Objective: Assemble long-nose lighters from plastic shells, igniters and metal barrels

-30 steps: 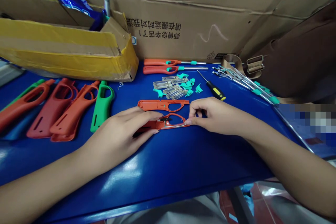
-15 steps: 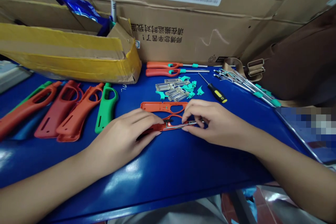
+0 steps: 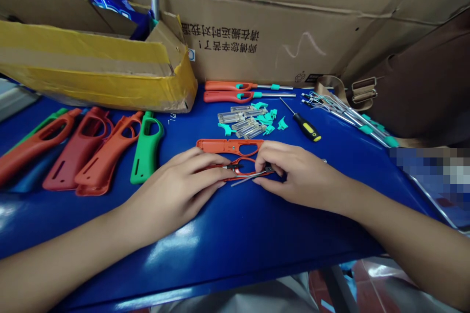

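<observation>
Head view, cardboard: a broad brown corrugated carton wall (image 3: 293,19), matt and creased, stands beyond both hands.
Tabletop: a glossy deep-blue sheet (image 3: 235,244) lies under the grip and catches a soft shine.
Handles: a moulded green plastic handle (image 3: 140,161) with a looped end lies beyond and to the left of the left hand, beside red and orange ones.
Left hand: thumb and fingers close along both edges of one end of the shell; this hand (image 3: 179,181) has a firm hold, the gap filled by plastic.
Right hand: thumb and forefinger nearly meet in a fine pinch on a strand; this hand (image 3: 290,171) hides whatever its palm covers.
Shell: an open orange-red plastic handle half (image 3: 245,159) lies between the hands, long axis left to right, its loop nearest the right fingertips.
Second shell: a matching hollow orange half (image 3: 213,146) lies parallel, just beyond the grip.
Tanks: clear, ribbed plastic cylinders (image 3: 227,117) are heaped farther beyond, among angular teal pieces (image 3: 282,123).
Strand: a thin grey flexible length (image 3: 242,181) slants from the right fingertips towards the left thumb, its tip outside the shell's near edge.
</observation>
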### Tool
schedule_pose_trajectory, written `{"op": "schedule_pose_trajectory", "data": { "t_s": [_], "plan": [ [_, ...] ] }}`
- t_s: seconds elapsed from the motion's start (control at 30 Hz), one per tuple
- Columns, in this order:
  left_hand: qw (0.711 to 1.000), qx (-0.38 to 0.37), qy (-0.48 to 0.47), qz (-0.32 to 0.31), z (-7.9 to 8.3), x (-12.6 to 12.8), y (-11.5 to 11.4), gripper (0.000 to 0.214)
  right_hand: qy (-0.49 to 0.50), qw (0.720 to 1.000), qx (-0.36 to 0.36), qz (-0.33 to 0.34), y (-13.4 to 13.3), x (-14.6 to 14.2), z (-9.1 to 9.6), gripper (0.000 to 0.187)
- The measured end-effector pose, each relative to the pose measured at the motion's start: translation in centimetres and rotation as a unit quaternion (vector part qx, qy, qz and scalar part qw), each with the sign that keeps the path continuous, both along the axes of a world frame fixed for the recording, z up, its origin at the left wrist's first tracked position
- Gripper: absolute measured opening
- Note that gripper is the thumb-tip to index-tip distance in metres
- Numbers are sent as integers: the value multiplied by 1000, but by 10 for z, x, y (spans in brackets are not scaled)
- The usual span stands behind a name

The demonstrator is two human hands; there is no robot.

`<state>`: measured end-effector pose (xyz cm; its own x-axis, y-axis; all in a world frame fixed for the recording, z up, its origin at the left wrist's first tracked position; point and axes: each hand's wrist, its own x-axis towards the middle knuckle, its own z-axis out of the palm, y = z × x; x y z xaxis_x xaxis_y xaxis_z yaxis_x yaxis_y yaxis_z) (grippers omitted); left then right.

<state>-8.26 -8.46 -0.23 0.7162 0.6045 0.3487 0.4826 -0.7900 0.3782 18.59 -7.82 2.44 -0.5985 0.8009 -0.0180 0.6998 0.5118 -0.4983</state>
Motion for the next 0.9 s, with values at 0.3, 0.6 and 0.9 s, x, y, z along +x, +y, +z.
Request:
{"op": "schedule_pose_trajectory", "data": {
  "t_s": [0.3, 0.6, 0.9],
  "plan": [
    [1000, -2, 19, -8, -2, 0, 1, 36, -84, 988, 105, 75, 0, -2, -7, 16],
    [999, 2, 34, -13, -2, -2, 0, 42, -58, 984, 124, 111, 2, 1, -1, 22],
    [995, 58, 70, -36, -2, -3, 1, 46, 42, 990, 63, 119, 8, 10, -2, 12]
  ]
}}
